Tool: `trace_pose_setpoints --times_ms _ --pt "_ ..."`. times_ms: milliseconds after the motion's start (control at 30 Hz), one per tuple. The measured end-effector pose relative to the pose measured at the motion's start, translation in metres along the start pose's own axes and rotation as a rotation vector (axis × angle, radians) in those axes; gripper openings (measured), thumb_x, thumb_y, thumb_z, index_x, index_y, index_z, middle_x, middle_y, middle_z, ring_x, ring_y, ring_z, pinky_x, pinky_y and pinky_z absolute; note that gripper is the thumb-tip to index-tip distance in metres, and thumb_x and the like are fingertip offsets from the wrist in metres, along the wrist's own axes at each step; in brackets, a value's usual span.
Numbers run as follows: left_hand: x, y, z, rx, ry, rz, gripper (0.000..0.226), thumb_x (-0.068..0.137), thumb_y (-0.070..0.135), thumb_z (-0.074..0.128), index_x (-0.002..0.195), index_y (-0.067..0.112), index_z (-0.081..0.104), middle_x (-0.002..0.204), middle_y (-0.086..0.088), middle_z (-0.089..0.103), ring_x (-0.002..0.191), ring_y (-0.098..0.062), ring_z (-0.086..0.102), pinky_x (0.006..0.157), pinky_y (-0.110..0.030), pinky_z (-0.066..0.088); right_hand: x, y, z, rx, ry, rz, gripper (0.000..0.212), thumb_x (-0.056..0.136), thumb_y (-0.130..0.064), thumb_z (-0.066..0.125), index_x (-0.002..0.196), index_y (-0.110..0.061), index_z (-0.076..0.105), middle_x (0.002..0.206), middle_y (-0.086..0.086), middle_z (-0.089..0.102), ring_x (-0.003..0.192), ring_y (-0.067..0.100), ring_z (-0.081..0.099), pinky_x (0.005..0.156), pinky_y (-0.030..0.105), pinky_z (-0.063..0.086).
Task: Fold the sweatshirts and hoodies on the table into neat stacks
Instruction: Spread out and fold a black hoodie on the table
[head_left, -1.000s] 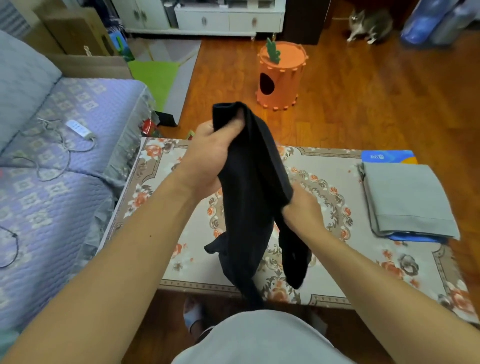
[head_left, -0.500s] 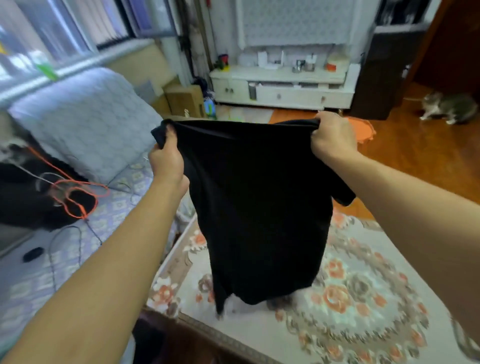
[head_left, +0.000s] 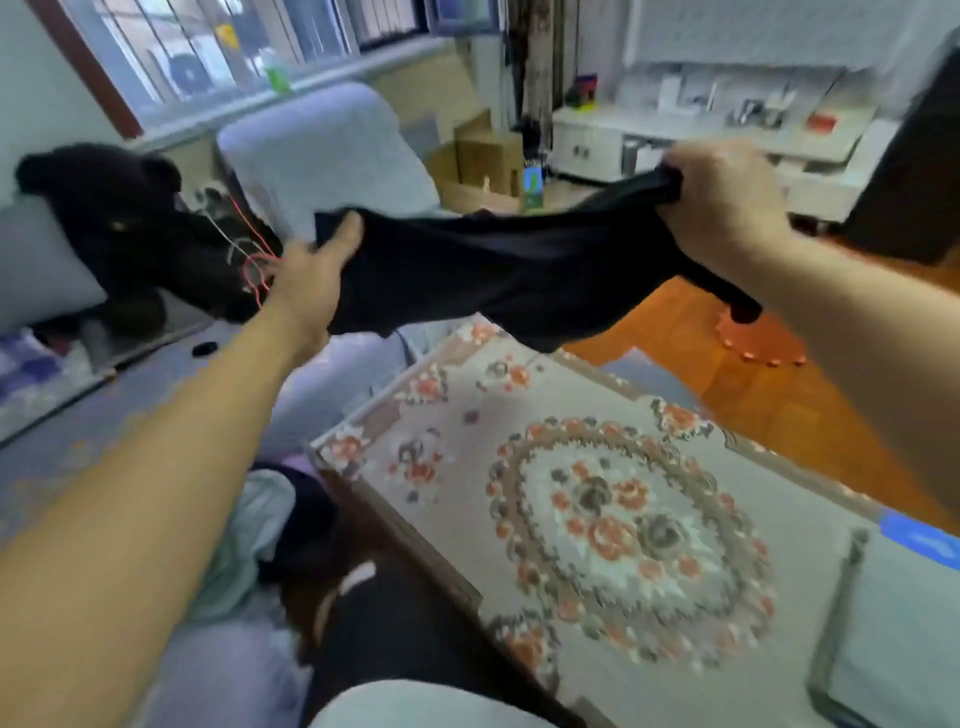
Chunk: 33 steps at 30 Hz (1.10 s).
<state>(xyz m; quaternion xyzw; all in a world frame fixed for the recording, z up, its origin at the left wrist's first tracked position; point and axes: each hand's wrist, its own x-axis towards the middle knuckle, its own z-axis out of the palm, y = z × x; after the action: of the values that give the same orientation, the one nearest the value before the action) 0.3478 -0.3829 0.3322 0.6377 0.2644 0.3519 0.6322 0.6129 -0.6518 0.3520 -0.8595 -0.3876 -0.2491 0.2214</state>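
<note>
Nearest the person, the low table with the flowered grey cloth (head_left: 597, 519) sits bare in its middle, and a folded pale grey garment (head_left: 904, 639) lies at its near right corner, partly cut off by the picture's edge, with a bit of something blue (head_left: 919, 540) peeking out beside it. Above the table's far end, the soft black top (head_left: 493, 270) is now stretched out flat in the air; half a second ago it hung straight down like a curtain. That looks like a shake or a swing to spread it out, so it can be laid on the table for folding. No fold has been made in it yet. The left hand (head_left: 311, 280) holds one end, thumb on top and fingers hidden under the cloth. The right hand (head_left: 722, 202) is bunched tight around the other end. The picture is blurry, so the sleeves and collar are hard to tell apart. Farther off on the left, a black plush bear (head_left: 130, 223) sits on the sofa with the grey-purple cover (head_left: 322, 150).
</note>
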Motion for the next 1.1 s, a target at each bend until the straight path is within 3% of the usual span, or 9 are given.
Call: trace_pose_setpoints --times_ms 100,200,267,333,500,667,867,1000,1100 --pt "-0.049 -0.080 0.021 0.411 -0.216 -0.146 0.048 0.088 0.055 0.073 0.103 0.009 0.074 0.104 -0.011 0.076 0.096 -0.029 0.072 0.092 -0.048 0.056 -0.088 0.038 0.037 -0.047 -0.180 -0.064 0.013 0.076 -0.004 0.067 0.087 -0.007 0.060 0.087 0.018 0.056 0.078 0.042 0.059 0.058 0.039 0.042" --pt "-0.108 -0.177 0.042 0.872 -0.577 -0.189 0.045 0.100 0.047 0.059 0.073 0.012 0.061 0.072 -0.009 0.062 0.070 -0.024 0.062 0.066 -0.038 0.044 -0.199 0.074 0.085 -0.057 -0.435 -0.114 0.012 0.075 -0.001 0.064 0.087 -0.006 0.065 0.092 0.018 0.058 0.081 0.040 0.060 0.058 0.032 0.039" --pt "-0.142 -0.248 0.050 1.093 -0.869 -0.267 0.032 0.101 0.035 0.059 0.072 0.022 0.054 0.081 -0.008 0.064 0.083 -0.032 0.065 0.069 -0.038 0.045 -0.275 0.098 0.124 -0.129 -0.685 -0.074 0.016 0.077 -0.004 0.059 0.089 -0.011 0.067 0.101 0.016 0.061 0.089 0.038 0.062 0.066 0.036 0.053" --pt "-0.166 -0.311 0.049 1.295 -0.997 -0.330 0.012 0.100 0.024 0.056 0.088 0.025 0.056 0.108 -0.007 0.068 0.103 -0.032 0.064 0.080 -0.039 0.049 -0.335 0.109 0.158 -0.195 -0.935 0.012 0.024 0.082 -0.007 0.057 0.099 -0.020 0.067 0.108 0.009 0.058 0.096 0.035 0.061 0.073 0.036 0.053" --pt "-0.218 -0.414 0.052 1.369 -0.978 -0.471 0.014 0.099 0.021 0.053 0.103 0.025 0.065 0.113 -0.003 0.065 0.101 -0.029 0.062 0.080 -0.040 0.051 -0.423 0.098 0.220 -0.240 -1.252 0.152 0.027 0.091 -0.008 0.053 0.112 -0.019 0.065 0.106 0.005 0.052 0.102 0.030 0.056 0.074 0.033 0.046" --pt "-0.228 -0.442 0.041 1.400 -0.988 -0.475 0.017 0.099 0.024 0.053 0.108 0.022 0.068 0.111 -0.003 0.063 0.102 -0.030 0.063 0.086 -0.043 0.055 -0.429 0.091 0.261 -0.119 -1.342 0.318 0.042 0.097 -0.008 0.040 0.137 -0.018 0.052 0.130 0.011 0.049 0.117 0.034 0.052 0.095 0.042 0.048" --pt "-0.204 -0.448 0.026 1.228 -0.984 -0.655 0.019 0.101 0.039 0.053 0.095 0.026 0.066 0.104 -0.003 0.068 0.095 -0.025 0.063 0.078 -0.035 0.050 -0.414 0.080 0.282 0.006 -1.374 0.499 0.046 0.099 -0.014 0.044 0.144 -0.021 0.048 0.141 0.010 0.046 0.123 0.033 0.053 0.103 0.041 0.046" --pt "-0.145 -0.458 0.033 1.170 -0.948 -0.708 0.050 0.095 0.064 0.050 0.129 0.028 0.061 0.132 -0.002 0.062 0.120 -0.026 0.059 0.102 -0.038 0.047 -0.393 0.065 0.309 0.099 -1.417 0.587 0.048 0.100 -0.019 0.048 0.147 -0.021 0.045 0.146 0.009 0.043 0.129 0.029 0.050 0.107 0.038 0.043" --pt "-0.080 -0.485 0.041 1.282 -0.837 -0.493 0.065 0.099 0.054 0.052 0.152 0.021 0.036 0.149 -0.014 0.042 0.133 -0.036 0.048 0.105 -0.045 0.044 -0.357 0.051 0.351 0.147 -1.332 0.605 0.048 0.100 -0.023 0.051 0.147 -0.018 0.046 0.146 0.012 0.044 0.130 0.031 0.050 0.107 0.039 0.043"
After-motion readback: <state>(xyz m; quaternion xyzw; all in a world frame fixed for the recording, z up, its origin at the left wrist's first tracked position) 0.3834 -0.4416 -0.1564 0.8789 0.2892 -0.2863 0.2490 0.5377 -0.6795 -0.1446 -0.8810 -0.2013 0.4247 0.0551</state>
